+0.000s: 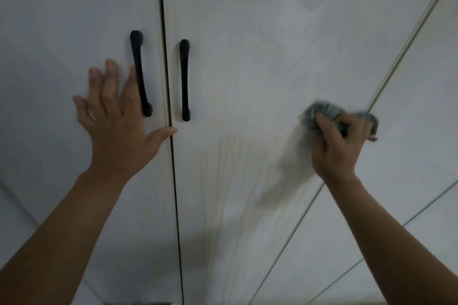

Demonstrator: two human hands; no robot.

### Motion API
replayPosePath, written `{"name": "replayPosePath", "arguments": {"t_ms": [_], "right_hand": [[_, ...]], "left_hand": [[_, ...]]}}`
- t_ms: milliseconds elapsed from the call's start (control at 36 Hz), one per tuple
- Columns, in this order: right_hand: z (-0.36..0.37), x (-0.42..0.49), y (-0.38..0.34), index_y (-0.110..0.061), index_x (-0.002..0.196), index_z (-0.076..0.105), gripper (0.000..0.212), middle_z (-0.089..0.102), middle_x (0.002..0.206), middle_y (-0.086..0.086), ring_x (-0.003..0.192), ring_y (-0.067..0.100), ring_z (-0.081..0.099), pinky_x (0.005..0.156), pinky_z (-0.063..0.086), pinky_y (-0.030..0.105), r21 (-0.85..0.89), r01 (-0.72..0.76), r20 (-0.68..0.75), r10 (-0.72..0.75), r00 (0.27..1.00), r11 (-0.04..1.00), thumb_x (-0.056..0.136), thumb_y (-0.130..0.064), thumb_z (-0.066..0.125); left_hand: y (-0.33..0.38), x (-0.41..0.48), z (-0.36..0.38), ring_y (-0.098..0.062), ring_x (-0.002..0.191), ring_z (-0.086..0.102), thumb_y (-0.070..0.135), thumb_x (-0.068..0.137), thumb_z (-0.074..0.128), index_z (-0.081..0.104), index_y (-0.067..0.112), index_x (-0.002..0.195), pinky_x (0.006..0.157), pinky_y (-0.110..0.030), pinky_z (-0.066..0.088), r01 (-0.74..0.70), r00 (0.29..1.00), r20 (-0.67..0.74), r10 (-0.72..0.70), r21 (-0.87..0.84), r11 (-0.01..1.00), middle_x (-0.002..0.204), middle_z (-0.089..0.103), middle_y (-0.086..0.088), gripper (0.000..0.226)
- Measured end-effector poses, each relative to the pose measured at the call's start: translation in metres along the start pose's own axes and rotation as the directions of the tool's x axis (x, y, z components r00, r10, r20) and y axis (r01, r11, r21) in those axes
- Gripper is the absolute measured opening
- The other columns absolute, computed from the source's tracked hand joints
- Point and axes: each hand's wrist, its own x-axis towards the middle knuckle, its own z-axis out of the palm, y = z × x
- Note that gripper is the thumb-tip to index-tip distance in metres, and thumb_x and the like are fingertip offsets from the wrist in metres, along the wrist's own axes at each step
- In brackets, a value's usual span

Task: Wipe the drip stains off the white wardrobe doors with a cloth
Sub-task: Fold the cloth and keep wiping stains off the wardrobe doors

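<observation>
While your left hand point(116, 119) lies flat, fingers spread, on the smooth white left door point(62, 32), your right hand point(339, 146) clenches a grey ribbed cloth point(322, 112) against the right door point(247, 69), above yellowish drip streaks point(223, 181).

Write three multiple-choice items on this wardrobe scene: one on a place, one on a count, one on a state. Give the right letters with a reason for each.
1. Where do the drip stains run?
A. on the right door
B. on the left door
C. on the handles

2. How many black handles are there?
A. one
B. two
C. four

3. What is the left hand doing?
A. gripping a handle
B. pressing flat, fingers spread
C. holding the cloth

Key: 1 A, the streaks lie right of the door gap; 2 B, one handle sits each side of the gap; 3 B, its palm lies open on the left door while the right hand clutches the grey cloth.
</observation>
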Motion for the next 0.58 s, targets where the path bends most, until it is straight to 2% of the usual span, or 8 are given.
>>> {"name": "replayPosePath", "arguments": {"t_ms": [56, 139, 194, 250, 333, 444, 528, 583], "right_hand": [[0.001, -0.042, -0.006, -0.011, 0.121, 0.061, 0.023, 0.046, 0.109, 0.015, 0.093, 0.036, 0.048, 0.086, 0.033, 0.039, -0.001, 0.007, 0.073, -0.006, 0.997, 1.0, 0.1, -0.006, 0.055], [-0.002, -0.083, -0.008, -0.013, 0.123, 0.06, 0.035, 0.046, 0.106, 0.014, 0.087, 0.038, 0.05, 0.082, 0.033, 0.036, -0.004, 0.042, 0.22, -0.04, 0.975, 0.999, 0.092, 0.001, 0.063], [-0.006, -0.077, -0.003, -0.012, 0.122, 0.064, 0.039, 0.045, 0.105, 0.012, 0.086, 0.033, 0.046, 0.075, 0.037, 0.035, 0.007, 0.093, 0.275, -0.091, 0.957, 0.996, 0.087, 0.005, 0.067], [-0.009, -0.054, 0.001, -0.004, 0.118, 0.072, 0.029, 0.045, 0.105, 0.013, 0.086, 0.031, 0.045, 0.073, 0.039, 0.036, 0.01, 0.093, 0.259, -0.092, 0.961, 0.996, 0.09, 0.003, 0.066], [-0.013, -0.02, 0.006, 0.005, 0.116, 0.072, 0.022, 0.05, 0.103, 0.022, 0.091, 0.031, 0.046, 0.084, 0.035, 0.027, -0.01, -0.041, 0.16, 0.042, 0.986, 0.999, 0.098, -0.001, 0.06], [-0.008, -0.035, -0.001, -0.001, 0.13, 0.064, 0.03, 0.053, 0.103, 0.028, 0.095, 0.035, 0.049, 0.087, 0.038, 0.03, 0.007, -0.215, 0.093, 0.213, 0.973, 0.977, 0.106, -0.007, 0.047], [-0.002, -0.086, -0.024, -0.006, 0.139, 0.052, 0.033, 0.049, 0.108, 0.022, 0.096, 0.033, 0.046, 0.086, 0.04, 0.033, -0.008, -0.268, 0.155, 0.266, 0.951, 0.963, 0.108, -0.011, 0.038], [-0.001, -0.107, -0.038, -0.004, 0.138, 0.052, 0.034, 0.048, 0.107, 0.019, 0.093, 0.032, 0.047, 0.082, 0.044, 0.035, 0.003, -0.279, 0.219, 0.271, 0.937, 0.96, 0.106, -0.007, 0.042]], "left_hand": [[0.0, -0.001, 0.0, -0.043, 0.156, -0.004, 0.088, 0.08, 0.044, -0.012, 0.033, 0.163, 0.116, -0.075, 0.001, 0.001, 1.0, 0.006, -0.001, -0.005, 1.0, 0.171, 0.0, -0.019, 0.114], [-0.001, 0.0, 0.0, -0.044, 0.156, -0.003, 0.084, 0.078, 0.048, -0.007, 0.03, 0.164, 0.116, -0.076, 0.002, -0.001, 1.0, 0.008, 0.001, -0.006, 1.0, 0.17, 0.001, -0.019, 0.115], [-0.001, -0.001, 0.0, -0.043, 0.156, -0.003, 0.084, 0.078, 0.049, -0.007, 0.03, 0.164, 0.116, -0.076, 0.002, 0.002, 1.0, 0.006, -0.002, -0.011, 1.0, 0.17, 0.001, -0.019, 0.115], [-0.002, 0.0, 0.0, -0.042, 0.156, -0.004, 0.086, 0.078, 0.047, -0.011, 0.033, 0.163, 0.116, -0.076, 0.001, 0.004, 1.0, 0.004, -0.004, -0.014, 1.0, 0.17, 0.0, -0.018, 0.115], [-0.001, -0.001, -0.001, -0.041, 0.157, -0.004, 0.092, 0.08, 0.04, -0.013, 0.035, 0.162, 0.116, -0.075, 0.001, 0.003, 1.0, 0.006, -0.003, -0.014, 1.0, 0.171, 0.0, -0.017, 0.113], [0.0, -0.003, -0.002, -0.041, 0.157, -0.005, 0.09, 0.079, 0.041, -0.013, 0.036, 0.161, 0.117, -0.074, 0.001, 0.007, 1.0, 0.018, -0.007, -0.025, 1.0, 0.171, -0.001, -0.016, 0.113], [-0.003, -0.007, 0.0, -0.04, 0.157, -0.004, 0.092, 0.08, 0.038, -0.012, 0.035, 0.162, 0.118, -0.073, 0.002, -0.001, 1.0, 0.028, 0.001, -0.014, 1.0, 0.171, 0.001, -0.017, 0.111], [-0.005, -0.01, 0.001, -0.041, 0.157, -0.003, 0.093, 0.077, 0.04, -0.01, 0.033, 0.163, 0.119, -0.072, 0.002, -0.008, 0.999, 0.049, 0.008, 0.002, 1.0, 0.171, 0.002, -0.018, 0.115]]}}
